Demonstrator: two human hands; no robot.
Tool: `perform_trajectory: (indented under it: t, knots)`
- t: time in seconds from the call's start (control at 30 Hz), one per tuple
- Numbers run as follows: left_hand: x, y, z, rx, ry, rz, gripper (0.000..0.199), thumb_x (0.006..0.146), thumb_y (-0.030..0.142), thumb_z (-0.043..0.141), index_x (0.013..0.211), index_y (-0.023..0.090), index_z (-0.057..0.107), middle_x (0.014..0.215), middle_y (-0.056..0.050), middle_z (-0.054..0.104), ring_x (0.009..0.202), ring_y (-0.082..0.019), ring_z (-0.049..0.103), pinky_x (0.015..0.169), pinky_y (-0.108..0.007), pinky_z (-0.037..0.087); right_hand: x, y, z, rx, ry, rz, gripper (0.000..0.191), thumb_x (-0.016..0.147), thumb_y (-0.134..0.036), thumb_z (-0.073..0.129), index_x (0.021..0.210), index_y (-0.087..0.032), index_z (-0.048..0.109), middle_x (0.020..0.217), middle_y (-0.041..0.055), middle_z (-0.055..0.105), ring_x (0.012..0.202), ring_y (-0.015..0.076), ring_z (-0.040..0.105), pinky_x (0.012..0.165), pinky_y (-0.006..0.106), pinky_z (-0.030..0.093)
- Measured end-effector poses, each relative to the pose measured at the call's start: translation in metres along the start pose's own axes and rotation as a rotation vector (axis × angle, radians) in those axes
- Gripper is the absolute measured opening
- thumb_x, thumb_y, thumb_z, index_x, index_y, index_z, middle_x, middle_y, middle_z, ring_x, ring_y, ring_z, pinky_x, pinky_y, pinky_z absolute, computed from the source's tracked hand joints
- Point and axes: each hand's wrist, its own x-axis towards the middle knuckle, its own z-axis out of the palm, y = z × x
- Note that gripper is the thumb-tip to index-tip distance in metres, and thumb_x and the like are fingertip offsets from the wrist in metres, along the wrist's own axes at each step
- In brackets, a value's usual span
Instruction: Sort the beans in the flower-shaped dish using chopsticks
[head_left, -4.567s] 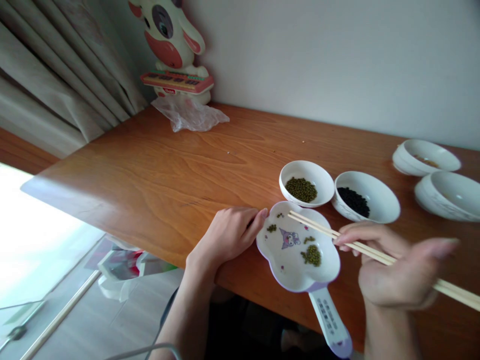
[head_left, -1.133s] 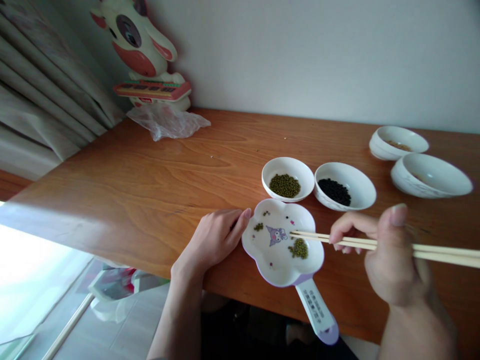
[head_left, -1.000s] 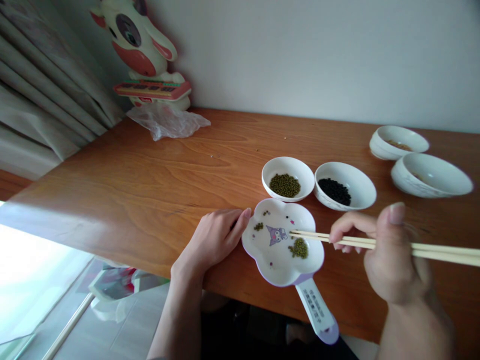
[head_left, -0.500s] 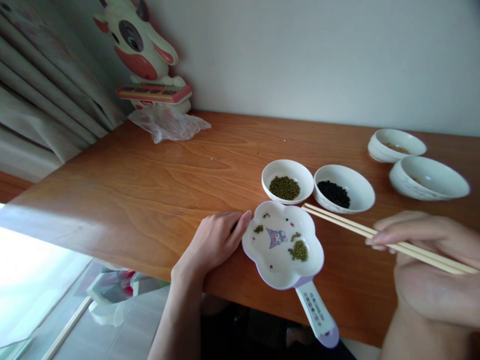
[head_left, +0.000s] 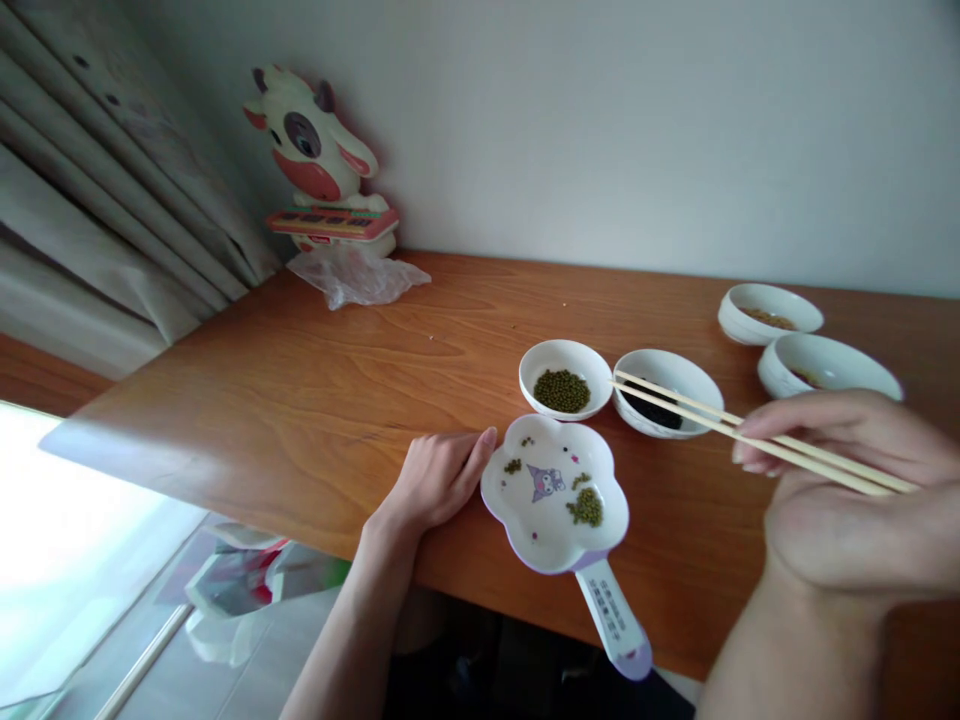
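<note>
My right hand is closed around a pair of chopsticks. Their tips sit apart at the gap between a white bowl of green beans and a white bowl of black beans, partly crossing the latter. In front stands a flower-shaped dish with a purple edge, a handle and a cartoon print, holding small groups of green beans and one dark bean. My left hand lies on the table at the dish's left, thumb stretched out by its rim; its other fingers are partly hidden.
Two more white bowls, one behind and one nearer, stand at the right with pale contents. At the back left are a cow toy with a keyboard and a clear plastic bag. The wooden table's front edge runs below my left forearm.
The chopsticks have risen, their tips parting and moving from the dish's rim up to the gap between the bowls. My left hand keeps its place by the dish. The whole view has shifted slightly.
</note>
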Motion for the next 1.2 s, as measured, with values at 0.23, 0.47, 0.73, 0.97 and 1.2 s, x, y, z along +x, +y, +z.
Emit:
perform_trajectory:
  t: [0.23, 0.47, 0.73, 0.97, 1.2]
  knots:
    - [0.002, -0.007, 0.008, 0.012, 0.064, -0.029, 0.062, 0.110, 0.054, 0.028, 0.065, 0.018, 0.050, 0.061, -0.002, 0.058, 0.052, -0.010, 0.042, 0.059, -0.029, 0.024, 0.017, -0.011, -0.004, 0.143, 0.000, 0.029, 0.076, 0.098, -0.080, 0.032, 0.081, -0.020, 0.076, 0.064, 0.0064, 0.066, 0.058, 0.0186, 0.062, 0.054, 0.033, 0.047]
    - [0.021, -0.007, -0.001, 0.064, 0.015, -0.178, 0.072, 0.110, 0.053, 0.012, 0.067, 0.018, 0.057, 0.064, -0.004, 0.063, 0.061, -0.014, 0.057, 0.064, -0.026, 0.035, 0.009, -0.007, -0.020, 0.181, -0.109, 0.084, 0.059, 0.105, -0.064, 0.042, 0.074, -0.024, 0.072, 0.067, 0.0018, 0.067, 0.059, 0.0132, 0.059, 0.056, 0.029, 0.045]
    - [0.064, -0.006, -0.036, 0.047, -0.404, 0.045, 0.060, 0.107, 0.048, 0.031, 0.066, 0.017, 0.063, 0.060, -0.003, 0.066, 0.055, -0.012, 0.059, 0.061, -0.024, 0.042, -0.002, -0.018, -0.023, 0.062, -0.202, 0.076, 0.041, 0.104, -0.056, 0.054, 0.081, -0.025, 0.069, 0.073, -0.0017, 0.066, 0.064, 0.0104, 0.059, 0.058, 0.023, 0.045]
    - [0.073, -0.008, -0.036, 0.210, -0.415, 0.275, 0.054, 0.110, 0.042, 0.027, 0.092, 0.019, 0.073, 0.082, -0.004, 0.076, 0.070, -0.015, 0.069, 0.064, -0.024, 0.044, -0.022, -0.025, -0.001, 0.002, -0.278, -0.100, 0.035, 0.108, -0.040, 0.051, 0.080, -0.023, 0.065, 0.068, -0.0037, 0.061, 0.063, 0.0086, 0.059, 0.060, 0.023, 0.043]
    - [0.052, -0.014, -0.028, 0.278, -0.245, 0.348, 0.055, 0.113, 0.039, 0.022, 0.100, 0.019, 0.071, 0.096, -0.006, 0.078, 0.080, -0.017, 0.071, 0.070, -0.027, 0.047, 0.001, -0.057, 0.014, -0.215, -0.462, -0.097, 0.037, 0.108, -0.043, 0.048, 0.081, -0.023, 0.063, 0.071, -0.0035, 0.065, 0.064, 0.0104, 0.061, 0.058, 0.026, 0.042]
